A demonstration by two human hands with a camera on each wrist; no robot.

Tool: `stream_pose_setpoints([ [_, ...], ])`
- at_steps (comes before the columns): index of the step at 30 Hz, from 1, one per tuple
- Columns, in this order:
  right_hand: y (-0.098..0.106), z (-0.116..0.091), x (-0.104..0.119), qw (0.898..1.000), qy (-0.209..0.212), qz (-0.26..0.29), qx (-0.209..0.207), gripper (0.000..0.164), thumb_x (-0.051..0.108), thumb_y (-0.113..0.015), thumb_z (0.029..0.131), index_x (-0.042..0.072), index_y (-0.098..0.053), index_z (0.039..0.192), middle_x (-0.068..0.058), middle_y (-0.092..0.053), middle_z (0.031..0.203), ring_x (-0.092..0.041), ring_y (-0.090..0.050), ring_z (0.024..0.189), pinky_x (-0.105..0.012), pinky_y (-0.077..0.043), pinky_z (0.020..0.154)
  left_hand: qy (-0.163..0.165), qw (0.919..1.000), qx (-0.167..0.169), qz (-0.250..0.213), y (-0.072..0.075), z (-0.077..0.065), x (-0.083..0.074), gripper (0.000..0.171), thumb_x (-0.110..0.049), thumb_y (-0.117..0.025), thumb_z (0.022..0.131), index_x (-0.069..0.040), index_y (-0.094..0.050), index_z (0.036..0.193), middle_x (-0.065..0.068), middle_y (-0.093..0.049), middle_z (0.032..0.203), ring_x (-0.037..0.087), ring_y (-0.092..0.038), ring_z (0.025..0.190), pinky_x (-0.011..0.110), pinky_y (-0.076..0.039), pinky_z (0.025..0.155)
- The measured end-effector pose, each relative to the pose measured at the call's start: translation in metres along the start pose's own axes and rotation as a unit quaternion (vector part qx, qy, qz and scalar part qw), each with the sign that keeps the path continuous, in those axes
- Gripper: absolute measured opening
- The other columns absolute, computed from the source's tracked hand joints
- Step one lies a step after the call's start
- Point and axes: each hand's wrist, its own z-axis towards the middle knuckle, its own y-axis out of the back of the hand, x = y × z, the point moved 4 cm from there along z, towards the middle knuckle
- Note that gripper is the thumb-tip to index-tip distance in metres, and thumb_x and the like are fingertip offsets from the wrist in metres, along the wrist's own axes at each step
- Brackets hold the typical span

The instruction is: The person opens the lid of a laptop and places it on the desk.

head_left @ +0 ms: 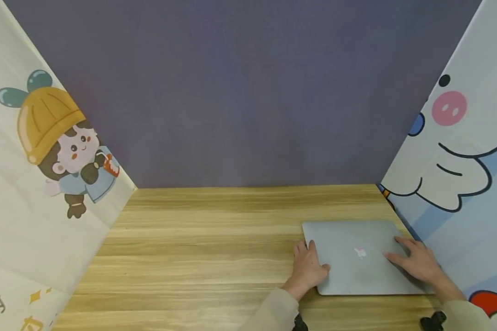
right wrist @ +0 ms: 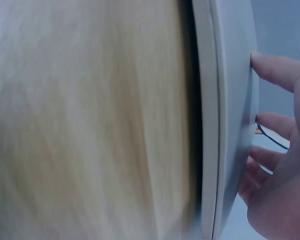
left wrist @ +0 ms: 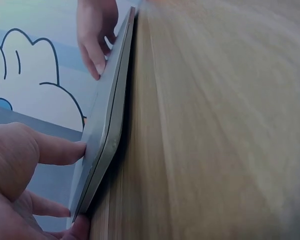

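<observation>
A closed silver laptop (head_left: 352,271) lies flat on the wooden table, a small pale logo in the middle of its lid. My left hand (head_left: 308,266) grips its left edge, with the thumb on the lid and fingers along the side. Seen from the left wrist, one of this hand's fingertips (left wrist: 81,227) reaches the laptop's lower edge. Over the right part of the lid, my right hand (head_left: 418,262) rests with thumb and index finger spread, their tips touching the surface. Its other fingers (right wrist: 265,157) lie towards the laptop's right side, partly hidden.
The wood-grain table (head_left: 190,257) extends to the left of the laptop. A grey-purple panel (head_left: 248,92) stands behind it. White printed sheets with cartoon figures flank both sides; the right sheet (head_left: 472,230) comes close to the laptop's right side.
</observation>
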Motion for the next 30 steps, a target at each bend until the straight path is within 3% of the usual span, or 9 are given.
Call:
stream_pose_setpoints([
  [7, 0.008, -0.001, -0.005, 0.999, 0.033, 0.02, 0.007, 0.077, 0.041, -0.07, 0.093, -0.018, -0.045, 0.138, -0.05, -0.037, 0.136, -0.067, -0.038, 0.12, -0.074, -0.038, 0.093, -0.002, 1.0, 0.001, 0.0, 0.008, 0.0, -0.002, 0.077, -0.033, -0.08, 0.083, 0.003, -0.049, 0.145, 0.018, -0.045, 0.132, 0.025, -0.04, 0.117, 0.028, -0.045, 0.1],
  [20, 0.01, -0.005, 0.001, 0.999, 0.026, 0.039, 0.002, 0.071, 0.033, -0.074, 0.091, -0.016, -0.049, 0.136, -0.047, -0.041, 0.137, -0.065, -0.039, 0.121, -0.073, -0.038, 0.095, 0.003, 0.9984, 0.013, 0.056, 0.008, 0.003, 0.0, 0.079, -0.041, -0.078, 0.084, -0.001, -0.05, 0.146, 0.014, -0.046, 0.138, 0.024, -0.042, 0.124, 0.026, -0.041, 0.105],
  [26, 0.003, -0.012, 0.009, 0.998, 0.053, 0.035, -0.017, 0.065, 0.028, -0.077, 0.087, -0.015, -0.055, 0.131, -0.046, -0.048, 0.131, -0.062, -0.045, 0.117, -0.07, -0.041, 0.091, 0.004, 0.999, 0.023, 0.039, 0.012, 0.002, 0.01, 0.08, -0.039, -0.08, 0.083, 0.0, -0.05, 0.146, 0.016, -0.046, 0.143, 0.027, -0.041, 0.13, 0.029, -0.042, 0.107],
  [30, 0.0, -0.014, 0.017, 0.998, 0.048, 0.036, -0.014, 0.067, 0.03, -0.077, 0.087, -0.014, -0.055, 0.132, -0.045, -0.047, 0.131, -0.062, -0.045, 0.117, -0.072, -0.042, 0.091, 0.007, 0.9995, 0.027, 0.016, 0.016, 0.001, 0.018, 0.08, -0.035, -0.082, 0.082, 0.001, -0.049, 0.146, 0.018, -0.045, 0.143, 0.029, -0.041, 0.132, 0.031, -0.043, 0.107],
])
